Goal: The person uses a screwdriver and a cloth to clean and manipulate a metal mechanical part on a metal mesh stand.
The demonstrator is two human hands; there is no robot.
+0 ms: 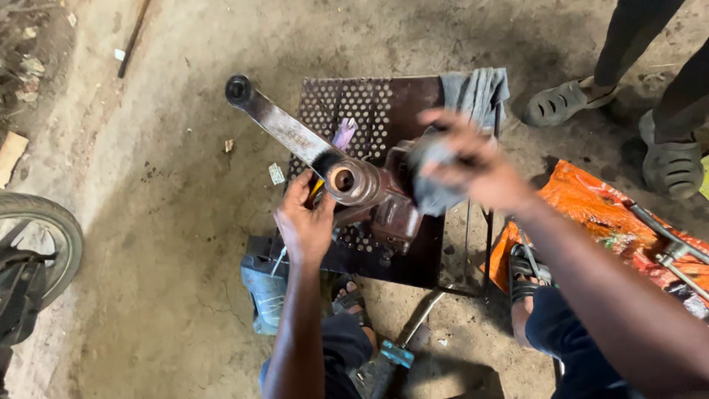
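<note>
A perforated metal surface stands on the dirt floor. On it lies a rusty machine part with a long steel arm reaching past the far left corner. The right hand is closed around a grey rag pressed to the part; the left hand grips its near side. Being heavy and overhanging, the part could roll off if the left hand's hold loosens, toward the sandalled feet.

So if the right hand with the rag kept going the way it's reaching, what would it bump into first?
Probably the metal sleeve at the end of the long arm. The right hand, holding a grey rag, points left toward it, though depth is hard to judge from above.
</note>
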